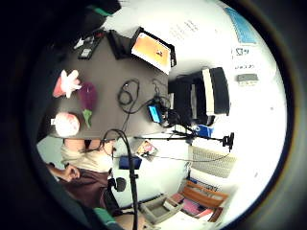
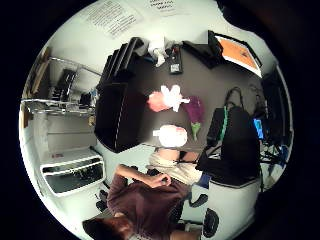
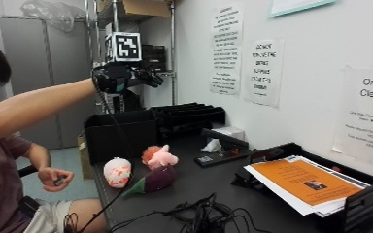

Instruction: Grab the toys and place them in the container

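Observation:
Three plush toys lie close together on the dark table (image 3: 238,194): a pink and white one (image 3: 159,157), a purple eggplant (image 3: 153,179) and a round white-pink one (image 3: 117,172). An open black container (image 3: 118,133) stands just beyond them at the table's end. My gloved right hand (image 3: 128,76) is raised high above the container and toys, fingers relaxed, holding nothing. From that height the palm views look down on the pink toy (image 2: 166,99), eggplant (image 2: 195,112), round toy (image 2: 170,136) and container (image 2: 117,117). The little finger side view also catches the same toys (image 1: 67,84), (image 1: 88,98), (image 1: 66,123).
A tangle of black cables (image 3: 199,216) lies on the near part of the table. A paper tray with an orange sheet (image 3: 303,182) sits at the right by the wall, with stacked black trays (image 3: 186,116) and a tissue box (image 3: 222,138) behind. The bare hand (image 3: 54,178) stays near the lap.

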`<state>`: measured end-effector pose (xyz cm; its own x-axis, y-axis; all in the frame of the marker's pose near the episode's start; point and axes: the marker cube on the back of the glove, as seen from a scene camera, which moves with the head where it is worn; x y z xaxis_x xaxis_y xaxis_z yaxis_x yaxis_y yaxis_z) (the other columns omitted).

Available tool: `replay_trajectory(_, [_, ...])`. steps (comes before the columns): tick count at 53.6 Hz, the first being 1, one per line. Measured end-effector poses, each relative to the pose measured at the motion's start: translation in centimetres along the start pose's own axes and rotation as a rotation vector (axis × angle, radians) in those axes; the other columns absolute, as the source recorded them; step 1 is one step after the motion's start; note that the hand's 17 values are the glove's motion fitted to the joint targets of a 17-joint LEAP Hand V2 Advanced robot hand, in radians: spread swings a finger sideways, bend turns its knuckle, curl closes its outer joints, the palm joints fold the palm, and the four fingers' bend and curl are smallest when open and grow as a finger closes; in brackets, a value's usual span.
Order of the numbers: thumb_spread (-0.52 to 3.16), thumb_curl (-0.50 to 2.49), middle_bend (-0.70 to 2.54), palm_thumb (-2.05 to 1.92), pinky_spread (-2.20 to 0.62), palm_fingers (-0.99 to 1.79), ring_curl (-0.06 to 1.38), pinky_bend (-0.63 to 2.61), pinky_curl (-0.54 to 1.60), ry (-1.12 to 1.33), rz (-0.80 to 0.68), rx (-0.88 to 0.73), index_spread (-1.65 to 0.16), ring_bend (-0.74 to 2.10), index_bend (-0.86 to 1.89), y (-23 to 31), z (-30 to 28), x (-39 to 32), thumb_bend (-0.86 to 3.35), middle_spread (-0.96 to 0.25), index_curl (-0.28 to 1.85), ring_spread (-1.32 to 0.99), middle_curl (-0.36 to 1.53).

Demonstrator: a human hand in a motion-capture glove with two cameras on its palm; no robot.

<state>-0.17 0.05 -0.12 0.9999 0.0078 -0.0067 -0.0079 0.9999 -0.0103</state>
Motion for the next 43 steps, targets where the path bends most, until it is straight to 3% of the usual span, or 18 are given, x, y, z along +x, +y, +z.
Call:
replay_trajectory(9, [0.96,0.10,0.14,0.29,-0.03,0.03,0.08,0.60,0.20,0.033,0.014,-0.005,-0.17,0.27,0.18,0.5,-1.9,-1.6,0.33,-0.06,0.12,-0.03,0.06])
replay_trajectory(18, [1.35,0.17,0.16,0.27,-0.03,-0.02,0.12,0.65,0.24,0.049,-0.021,0.025,-0.20,0.33,0.18,0.9,-3.8,-2.3,0.39,-0.08,0.18,-0.04,0.11])
replay_trajectory(28, [1.56,0.24,0.17,0.23,-0.03,-0.03,0.16,0.68,0.27,0.017,-0.004,0.022,-0.21,0.35,0.17,-0.2,-3.7,-2.5,0.42,-0.07,0.24,-0.05,0.16])
replay_trajectory(43, [1.60,0.29,0.17,0.14,-0.04,-0.07,0.20,0.71,0.31,0.040,0.152,-0.113,-0.22,0.38,0.14,-2.7,-3.3,-4.1,0.40,-0.05,0.28,-0.05,0.22])
